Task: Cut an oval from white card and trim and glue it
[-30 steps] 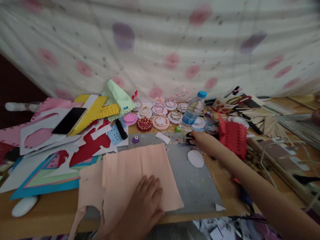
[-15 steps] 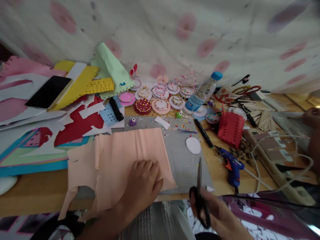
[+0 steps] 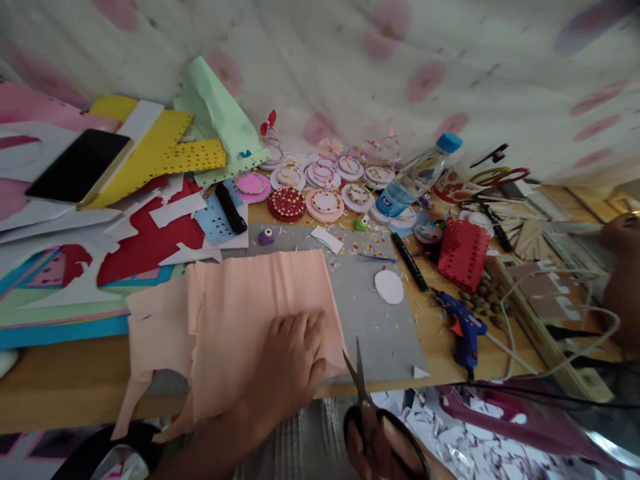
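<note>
A sheet of peach craft paper (image 3: 235, 313) lies on the grey cutting mat (image 3: 360, 320), its left part folded and cut into a curved outline. My left hand (image 3: 293, 357) rests on this sheet near its lower right, fingers flat against it and thumb apart. Close to the sheet's lower right corner, my right hand (image 3: 383, 450) holds black-handled scissors (image 3: 364, 393), fingers in the loops. The blades are parted and point up toward the sheet's right edge; whether they touch it I cannot tell. A white paper oval (image 3: 389, 286) lies on the mat.
Colored paper scraps (image 3: 145, 247) and a phone (image 3: 80, 165) fill the left. Decorated paper discs (image 3: 286, 204) and a water bottle (image 3: 417, 177) stand behind. A blue glue gun (image 3: 463, 327), marker (image 3: 410, 262) and power strip (image 3: 555, 333) are rightward. Another person's hand (image 3: 620, 233) shows far right.
My right hand has brought the scissors left, toward the peach sheet, and their blades have parted. My left hand stays on the paper. The view has shifted slightly.
</note>
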`<state>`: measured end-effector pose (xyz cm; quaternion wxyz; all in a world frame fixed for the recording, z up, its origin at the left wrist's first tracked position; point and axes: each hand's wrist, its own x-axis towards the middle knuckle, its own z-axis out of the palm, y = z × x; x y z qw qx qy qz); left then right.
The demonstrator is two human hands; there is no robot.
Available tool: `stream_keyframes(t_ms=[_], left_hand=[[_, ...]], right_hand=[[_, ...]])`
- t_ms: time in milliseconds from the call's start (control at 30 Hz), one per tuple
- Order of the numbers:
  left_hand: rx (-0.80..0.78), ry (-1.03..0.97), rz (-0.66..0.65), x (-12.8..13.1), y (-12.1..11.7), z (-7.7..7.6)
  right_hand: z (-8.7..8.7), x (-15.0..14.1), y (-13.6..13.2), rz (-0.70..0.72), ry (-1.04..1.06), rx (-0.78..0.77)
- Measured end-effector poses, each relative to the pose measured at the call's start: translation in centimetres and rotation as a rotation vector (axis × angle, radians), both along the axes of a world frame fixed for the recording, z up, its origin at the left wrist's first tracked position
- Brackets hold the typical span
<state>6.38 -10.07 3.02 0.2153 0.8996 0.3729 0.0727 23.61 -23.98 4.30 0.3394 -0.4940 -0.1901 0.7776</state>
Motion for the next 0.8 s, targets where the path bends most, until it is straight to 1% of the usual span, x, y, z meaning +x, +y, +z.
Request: stream_keyframes(t_ms=[67, 133, 233, 300, 500, 633, 800], left_hand=[[0.03, 0.019, -0.017, 0.0, -0.2, -0.6], [0.068, 0.042, -0.06, -0.1, -0.3, -1.3], [0.13, 0.073, -0.128, -0.1, -0.3, -1.9], [0.15, 0.089, -0.137, 0.0, -0.3, -2.0], [0.172, 0.104, -0.133, 0.1, -0.2, -2.4], [0.178, 0.117, -0.117, 0.2, -0.2, -2.5], [0.175, 0.123, -0.129, 0.2, -0.1, -2.7]], right_hand=[[-0.6, -0.3, 0.9, -0.009, 0.067, 0.026], [-1.0, -0.3, 1.8, -0.025, 0.087, 0.049], [-1.2, -0.4, 2.9, -0.018, 0.067, 0.018], [-1.3, -0.4, 3.3, -0.019, 0.057, 0.002], [-1.2, -1.0, 3.5, -0.131, 0.116, 0.008], [-0.7, -1.1, 3.4, -0.13, 0.136, -0.043], [-0.6, -1.1, 3.3, -0.135, 0.067, -0.12]])
